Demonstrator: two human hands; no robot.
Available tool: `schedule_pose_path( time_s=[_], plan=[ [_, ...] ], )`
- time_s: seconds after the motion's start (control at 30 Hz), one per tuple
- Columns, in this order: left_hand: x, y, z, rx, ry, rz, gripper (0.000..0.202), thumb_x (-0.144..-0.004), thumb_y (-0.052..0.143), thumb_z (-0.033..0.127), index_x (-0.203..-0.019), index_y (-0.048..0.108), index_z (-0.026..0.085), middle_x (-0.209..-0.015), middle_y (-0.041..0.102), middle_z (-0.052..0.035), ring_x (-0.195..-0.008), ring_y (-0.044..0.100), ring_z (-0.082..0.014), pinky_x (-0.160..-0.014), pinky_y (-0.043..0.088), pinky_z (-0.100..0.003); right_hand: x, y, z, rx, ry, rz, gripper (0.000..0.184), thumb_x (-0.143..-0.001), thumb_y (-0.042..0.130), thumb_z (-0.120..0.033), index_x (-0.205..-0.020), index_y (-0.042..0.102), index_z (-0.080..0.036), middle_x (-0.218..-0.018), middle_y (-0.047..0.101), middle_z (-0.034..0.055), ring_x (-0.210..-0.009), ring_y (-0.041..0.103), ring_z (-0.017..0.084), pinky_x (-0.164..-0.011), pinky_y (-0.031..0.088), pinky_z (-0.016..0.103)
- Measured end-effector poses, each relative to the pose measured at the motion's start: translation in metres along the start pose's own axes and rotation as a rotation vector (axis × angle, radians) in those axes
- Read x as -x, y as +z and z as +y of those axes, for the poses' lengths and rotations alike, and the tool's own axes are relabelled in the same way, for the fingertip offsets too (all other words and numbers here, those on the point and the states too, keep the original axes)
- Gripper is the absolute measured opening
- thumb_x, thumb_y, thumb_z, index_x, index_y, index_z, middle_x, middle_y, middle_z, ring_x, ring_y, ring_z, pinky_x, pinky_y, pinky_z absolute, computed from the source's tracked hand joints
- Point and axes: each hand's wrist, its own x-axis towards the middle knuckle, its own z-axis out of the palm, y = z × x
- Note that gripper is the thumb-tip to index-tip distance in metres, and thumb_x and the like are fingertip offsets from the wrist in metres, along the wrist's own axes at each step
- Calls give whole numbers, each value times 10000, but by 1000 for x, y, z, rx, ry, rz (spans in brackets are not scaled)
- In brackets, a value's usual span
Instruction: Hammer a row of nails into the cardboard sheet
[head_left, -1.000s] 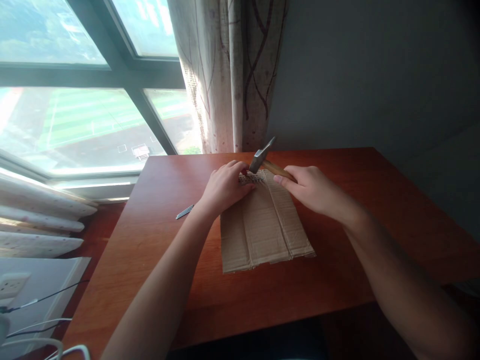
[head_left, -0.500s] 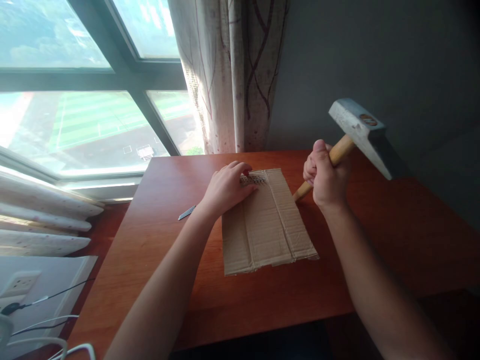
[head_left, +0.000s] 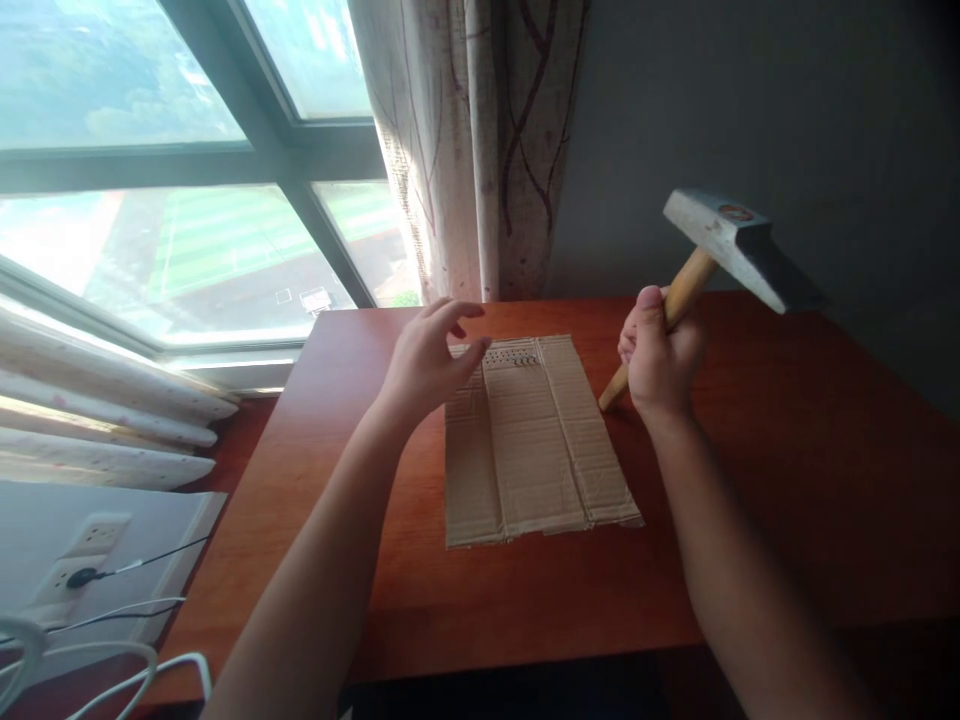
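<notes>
1. The right hand (head_left: 661, 355) has its fingers clamped round the wooden handle of the hammer (head_left: 731, 238), with the thumb lying along the wood.
2. The hammer is raised at the right, its grey metal head up above the fist and its handle slanting down to the left, the butt end showing below the hand, near the cardboard's right edge in the view.
3. The left hand (head_left: 427, 360) is at the far left corner of the cardboard (head_left: 532, 440), thumb and fingers apart, with nothing visible between them; whether it touches the sheet, I cannot tell.
4. The cardboard lies flat on the worktop (head_left: 420, 620), creased lengthwise in two places, its near edge ragged.
5. Rows of small dark spots (head_left: 514, 357) run across its far end, just beside the left thumb; they are too small to make out.
6. Behind the worktop hangs a patterned curtain (head_left: 476, 150), beside a window (head_left: 232, 250) on the left.
7. At lower left, a black plug (head_left: 82, 578) sits in a wall socket (head_left: 64, 585), near some white cables (head_left: 142, 665).
</notes>
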Motion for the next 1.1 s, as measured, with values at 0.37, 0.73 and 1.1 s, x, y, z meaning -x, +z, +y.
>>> schedule_pose_path(
  time_s=[0.37, 0.73, 1.1],
  plan=[
    [98, -33, -81, -406, -482, -74, 230, -844, 577, 407, -898, 718, 233, -864, 714, -24, -725, 658, -195, -634, 446, -307, -1, -4, 8, 84, -17, 15, 468, -905, 575, -574, -623, 388, -250, -482, 359, -62, -360, 356, 73, -342, 256, 274],
    [119, -29, -57, -685, -340, -173, 315, -950, 442, 411, -944, 709, 245, -967, 703, -54, -760, 639, -216, -609, 378, -317, 1, -4, 7, 91, -21, 28, 478, -903, 568, -585, -612, 387, -252, -486, 358, -54, -376, 355, 88, -345, 266, 290],
    [116, -25, -53, -721, -322, -279, 346, -978, 392, 374, -947, 702, 223, -1015, 703, -87, -857, 661, -258, -630, 400, -325, 1, -4, 6, 79, -18, 42, 454, -908, 566, -559, -617, 391, -258, -490, 352, -57, -396, 343, 95, -356, 269, 273]
  ],
)
